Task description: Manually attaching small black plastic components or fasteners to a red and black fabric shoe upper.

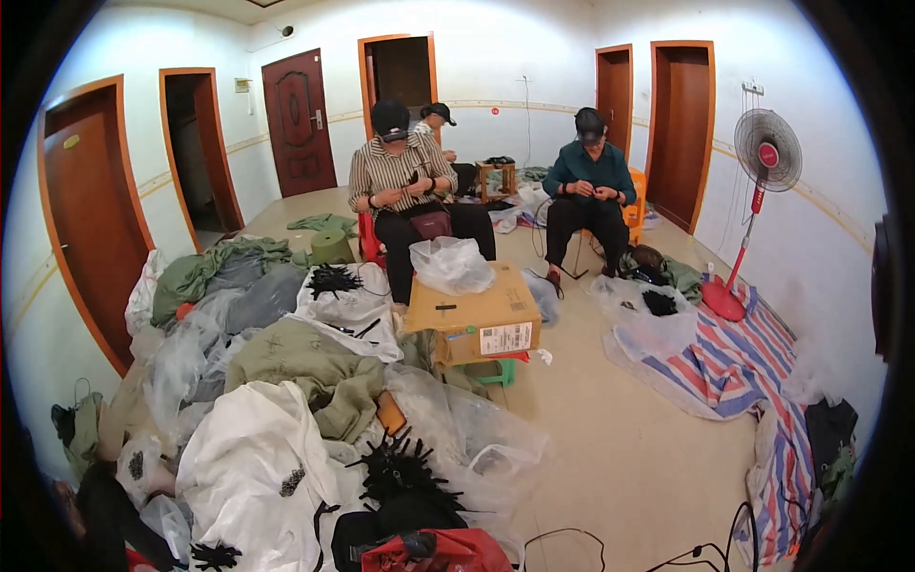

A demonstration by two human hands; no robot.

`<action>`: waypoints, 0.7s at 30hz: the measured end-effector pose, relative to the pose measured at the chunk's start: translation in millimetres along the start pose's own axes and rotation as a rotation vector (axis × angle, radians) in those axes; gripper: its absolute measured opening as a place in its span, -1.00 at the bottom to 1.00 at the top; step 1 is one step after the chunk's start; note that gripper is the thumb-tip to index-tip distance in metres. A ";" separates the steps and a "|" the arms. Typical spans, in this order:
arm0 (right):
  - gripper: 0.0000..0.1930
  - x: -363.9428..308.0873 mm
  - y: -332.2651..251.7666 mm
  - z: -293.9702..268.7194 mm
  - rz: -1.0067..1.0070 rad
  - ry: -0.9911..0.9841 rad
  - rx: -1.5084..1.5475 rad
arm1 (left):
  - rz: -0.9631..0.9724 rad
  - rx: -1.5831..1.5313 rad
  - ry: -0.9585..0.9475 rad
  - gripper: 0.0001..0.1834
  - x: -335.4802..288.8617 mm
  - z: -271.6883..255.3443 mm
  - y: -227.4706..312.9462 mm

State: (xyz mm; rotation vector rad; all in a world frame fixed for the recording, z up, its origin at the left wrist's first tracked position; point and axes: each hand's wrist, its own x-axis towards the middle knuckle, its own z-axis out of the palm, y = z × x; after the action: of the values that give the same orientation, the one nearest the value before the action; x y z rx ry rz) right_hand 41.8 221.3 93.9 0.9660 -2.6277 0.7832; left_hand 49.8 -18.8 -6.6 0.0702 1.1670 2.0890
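Neither of my hands shows in the head view. Nearest the lower edge lies a red bag or cloth beside a dark black item whose kind I cannot make out. Just beyond it is a heap of black strips, their ends sticking out on all sides. A smaller black bunch lies at the lower left. White sheeting spreads over the near left, with a small dark cluster of bits on it. An orange-brown object rests between the sheeting and clear plastic.
A cardboard box on a green stool carries a plastic bag. Three seated people handle small items beyond. Sacks pile up at left. Right stand a fan and striped sheeting; cables cross the floor.
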 end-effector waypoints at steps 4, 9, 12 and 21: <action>-0.67 5.1 -1.7 2.1 0.027 -0.099 -0.044 | -0.004 0.008 -0.012 -0.76 -6.6 0.2 1.3; -0.66 10.6 -4.5 12.8 0.067 -0.232 -0.069 | 0.001 -0.004 0.026 -0.78 -15.1 -2.5 2.2; -0.66 7.1 -5.7 35.7 0.108 -0.352 -0.001 | 0.017 0.026 0.088 -0.80 -3.4 -5.6 5.1; -0.60 -9.6 -17.6 110.2 0.243 0.389 0.166 | -0.019 0.155 0.076 -0.64 20.8 10.2 20.3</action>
State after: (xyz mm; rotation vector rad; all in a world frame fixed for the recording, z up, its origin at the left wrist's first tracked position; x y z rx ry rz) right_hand 56.9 153.7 5.8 0.4685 -2.3868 1.1323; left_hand 26.9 -5.2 8.8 0.0526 1.3695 1.9970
